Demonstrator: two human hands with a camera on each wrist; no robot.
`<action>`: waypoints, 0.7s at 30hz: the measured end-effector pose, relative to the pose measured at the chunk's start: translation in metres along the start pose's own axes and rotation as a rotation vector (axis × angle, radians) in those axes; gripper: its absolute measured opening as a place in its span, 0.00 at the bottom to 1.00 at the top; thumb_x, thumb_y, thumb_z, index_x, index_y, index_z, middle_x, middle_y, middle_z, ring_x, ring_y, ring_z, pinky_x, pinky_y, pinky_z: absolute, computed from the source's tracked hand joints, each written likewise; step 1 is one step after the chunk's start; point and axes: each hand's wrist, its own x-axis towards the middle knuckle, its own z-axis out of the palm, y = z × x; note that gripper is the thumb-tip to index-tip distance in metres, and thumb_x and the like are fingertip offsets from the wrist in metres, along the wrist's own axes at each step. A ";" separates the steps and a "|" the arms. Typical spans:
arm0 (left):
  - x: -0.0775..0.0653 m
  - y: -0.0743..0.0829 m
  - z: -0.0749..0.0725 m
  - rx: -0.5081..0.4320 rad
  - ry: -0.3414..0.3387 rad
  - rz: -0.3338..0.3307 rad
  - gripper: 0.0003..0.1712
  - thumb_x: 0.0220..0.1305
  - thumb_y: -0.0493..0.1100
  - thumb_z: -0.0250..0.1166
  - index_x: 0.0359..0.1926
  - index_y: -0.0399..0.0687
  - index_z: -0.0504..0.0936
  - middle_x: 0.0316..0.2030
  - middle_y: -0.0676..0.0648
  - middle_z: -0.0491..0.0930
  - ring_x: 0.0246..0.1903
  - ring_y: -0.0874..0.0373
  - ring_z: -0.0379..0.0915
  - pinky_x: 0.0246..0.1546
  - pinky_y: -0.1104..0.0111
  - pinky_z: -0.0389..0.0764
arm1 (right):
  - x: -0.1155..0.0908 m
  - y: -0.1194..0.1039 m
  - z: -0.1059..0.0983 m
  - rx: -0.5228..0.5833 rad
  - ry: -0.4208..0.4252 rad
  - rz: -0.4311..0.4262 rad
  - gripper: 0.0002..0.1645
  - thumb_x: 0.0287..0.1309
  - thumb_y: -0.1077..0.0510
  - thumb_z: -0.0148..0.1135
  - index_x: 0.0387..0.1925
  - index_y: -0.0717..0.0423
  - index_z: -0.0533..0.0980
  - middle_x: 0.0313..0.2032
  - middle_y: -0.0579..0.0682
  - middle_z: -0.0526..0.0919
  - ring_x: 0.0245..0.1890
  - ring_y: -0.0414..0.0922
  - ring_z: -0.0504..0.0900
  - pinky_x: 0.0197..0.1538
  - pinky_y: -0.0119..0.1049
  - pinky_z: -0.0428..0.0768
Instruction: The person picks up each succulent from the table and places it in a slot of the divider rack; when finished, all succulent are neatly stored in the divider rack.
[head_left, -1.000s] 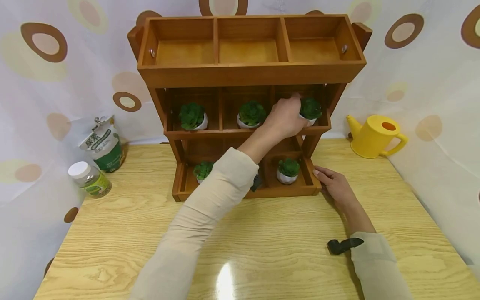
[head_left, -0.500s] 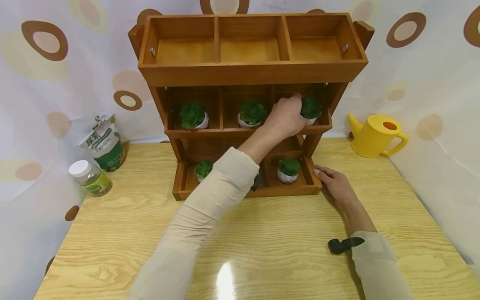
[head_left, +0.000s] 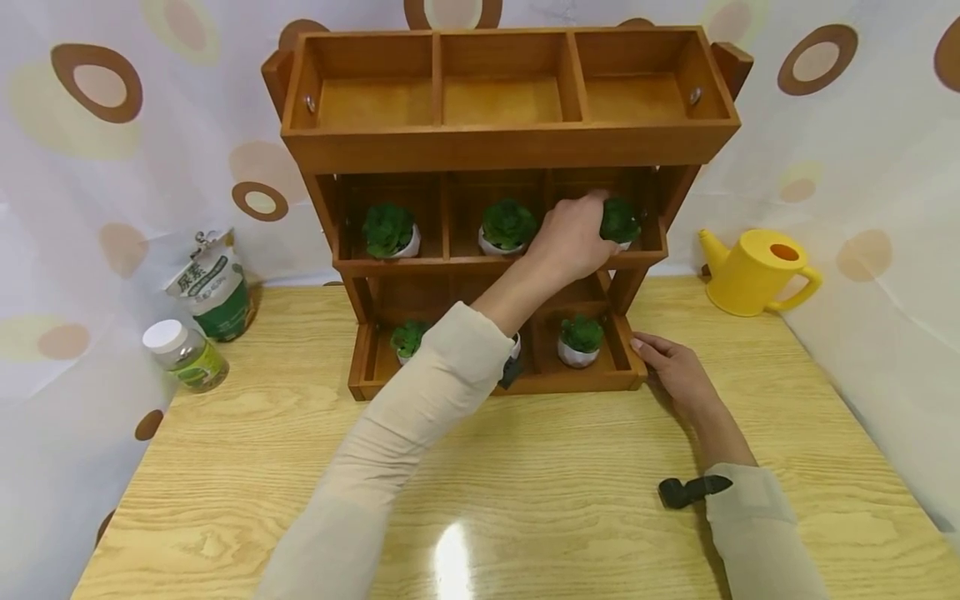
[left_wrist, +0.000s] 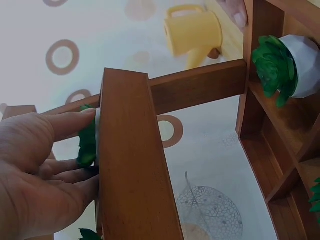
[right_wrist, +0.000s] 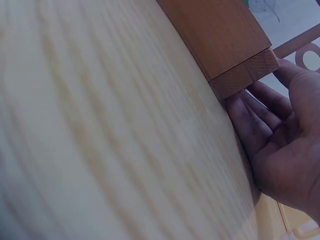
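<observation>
My left hand reaches across to the right compartment of the middle tier and holds a potted succulent there. Thumb and fingers lie around the plant in the left wrist view; the front board hides most of its white pot. At the lower right corner of the wooden plant stand, my right hand grips the side of the bottom tier. Its thumb and fingers meet the corner in the right wrist view. Two more potted succulents stand on the middle tier, left and centre.
On the bottom tier, one succulent stands right and another left; my left arm partly covers the tier. A yellow watering can stands right of the stand. At left are a green-and-white bag and a white-lidded jar.
Slightly less of the white pot shows beside my left hand, and the succulent sits a touch further left in its compartment. My right hand stays at the corner. The head view shifts slightly.
</observation>
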 end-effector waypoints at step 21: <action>-0.151 -0.068 -0.038 -0.079 0.203 0.188 0.49 0.64 0.70 0.63 0.79 0.66 0.56 0.77 0.57 0.60 0.77 0.57 0.55 0.74 0.53 0.64 | -0.007 -0.027 -0.023 -0.440 -0.018 -0.112 0.42 0.76 0.33 0.42 0.77 0.55 0.60 0.67 0.66 0.73 0.59 0.61 0.81 0.53 0.48 0.85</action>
